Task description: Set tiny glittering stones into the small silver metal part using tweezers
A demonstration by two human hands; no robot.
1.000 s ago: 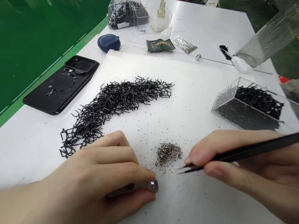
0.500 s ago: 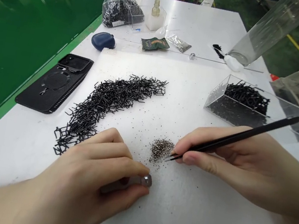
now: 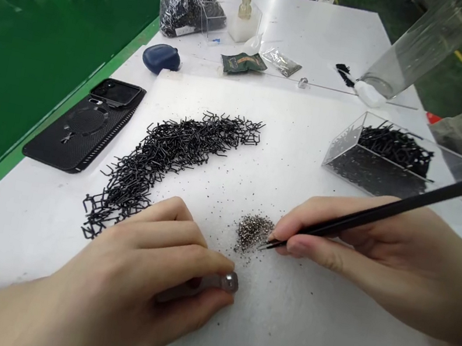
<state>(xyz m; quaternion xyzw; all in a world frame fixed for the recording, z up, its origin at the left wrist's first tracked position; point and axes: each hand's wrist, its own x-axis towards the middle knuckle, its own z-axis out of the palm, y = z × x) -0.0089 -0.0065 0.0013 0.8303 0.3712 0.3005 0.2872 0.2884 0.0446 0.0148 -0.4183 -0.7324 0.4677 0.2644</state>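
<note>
My left hand [image 3: 143, 276], at the lower middle, pinches a small clear piece [image 3: 230, 282] between thumb and index finger; most of it is hidden by the fingers. My right hand [image 3: 360, 248] holds black tweezers [image 3: 383, 213] like a pen. Their thin metal tips point left, at the right lower edge of a pile of tiny shiny grains [image 3: 253, 233]. Whether the tips grip a grain is too small to tell. Beyond my left hand, a curved heap of bent black pieces [image 3: 173, 148] lies on the white work surface [image 3: 298, 143].
A black phone case [image 3: 83, 125] and a dark blue case [image 3: 160, 58] lie at the left. On the right stands a clear box [image 3: 349, 157] with black pieces inside. Farther back are a plastic bag [image 3: 187, 12], a small bottle [image 3: 245, 7], a green packet [image 3: 244, 63] and a clear cylinder [image 3: 424, 52].
The view has shifted slightly, so most things on the table sit a little farther right or higher. Both hands keep their grips, and the tweezers' tips remain beside the grains.
</note>
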